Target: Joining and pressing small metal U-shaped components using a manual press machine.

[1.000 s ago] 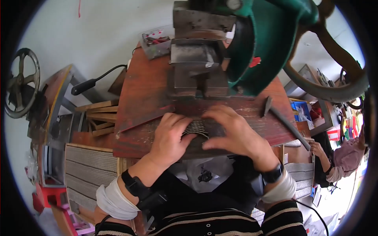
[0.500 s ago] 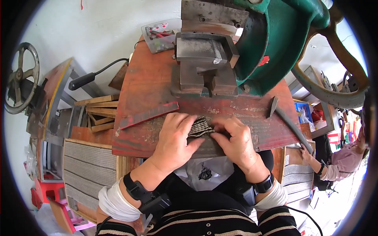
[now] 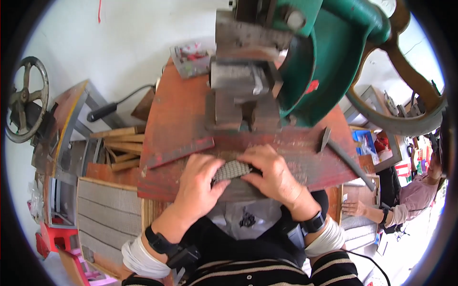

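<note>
A small grey block of little pieces set in tight rows (image 3: 232,170) is held just above the near part of the red-brown worktable (image 3: 164,112). My left hand (image 3: 199,183) is closed on its left end, thumb at the near side and fingers at the far side. At the other end my right hand (image 3: 271,172) pinches it between thumb and fingers. Beyond my hands lies a flat red-and-dark bar (image 3: 181,153). A hammer (image 3: 347,159) with a dark handle lies to the right. What the pieces are is too small to tell.
A green press (image 3: 334,71) with a steel bed (image 3: 245,107) and a large handwheel (image 3: 396,125) stands at the back. A clear plastic box (image 3: 183,71) holds tools. Trays of grey rows (image 3: 109,202) stand at left. At right, a co-worker's hand (image 3: 354,208) is over another tray.
My hands and the block have come slightly nearer, and the block is turned so its gridded face shows. The co-worker's hand has moved down and left. The whole view has shifted slightly.
</note>
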A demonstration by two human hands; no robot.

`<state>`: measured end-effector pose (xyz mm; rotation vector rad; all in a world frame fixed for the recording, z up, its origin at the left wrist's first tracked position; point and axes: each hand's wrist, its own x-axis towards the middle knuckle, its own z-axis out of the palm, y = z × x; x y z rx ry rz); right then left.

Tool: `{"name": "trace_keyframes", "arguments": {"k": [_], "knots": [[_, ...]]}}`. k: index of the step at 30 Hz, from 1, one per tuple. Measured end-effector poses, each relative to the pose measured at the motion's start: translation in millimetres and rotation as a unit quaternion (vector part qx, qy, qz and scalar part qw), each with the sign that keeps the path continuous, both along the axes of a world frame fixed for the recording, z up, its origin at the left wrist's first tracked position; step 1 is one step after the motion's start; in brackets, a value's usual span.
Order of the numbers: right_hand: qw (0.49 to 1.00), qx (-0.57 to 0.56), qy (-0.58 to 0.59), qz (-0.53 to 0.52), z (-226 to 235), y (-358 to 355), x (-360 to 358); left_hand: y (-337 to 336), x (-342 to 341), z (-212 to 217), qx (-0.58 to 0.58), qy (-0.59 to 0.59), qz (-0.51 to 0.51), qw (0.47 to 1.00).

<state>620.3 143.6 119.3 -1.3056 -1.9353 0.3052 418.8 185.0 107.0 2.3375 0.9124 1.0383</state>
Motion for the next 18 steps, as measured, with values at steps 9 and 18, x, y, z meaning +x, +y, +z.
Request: {"name": "trace_keyframes", "arguments": {"k": [9, 18], "knots": [[0.992, -0.027, 0.095, -0.078, 54.2, 4.5, 1.3, 27.9, 14.6, 45.4, 0.013, -0.229, -0.009, 0.973], [0.921, 0.23, -0.132, -0.286, 79.3, 84.8, 20.3, 133.0, 81.9, 59.5, 0.126, -0.121, 0.133, 0.976]]}}
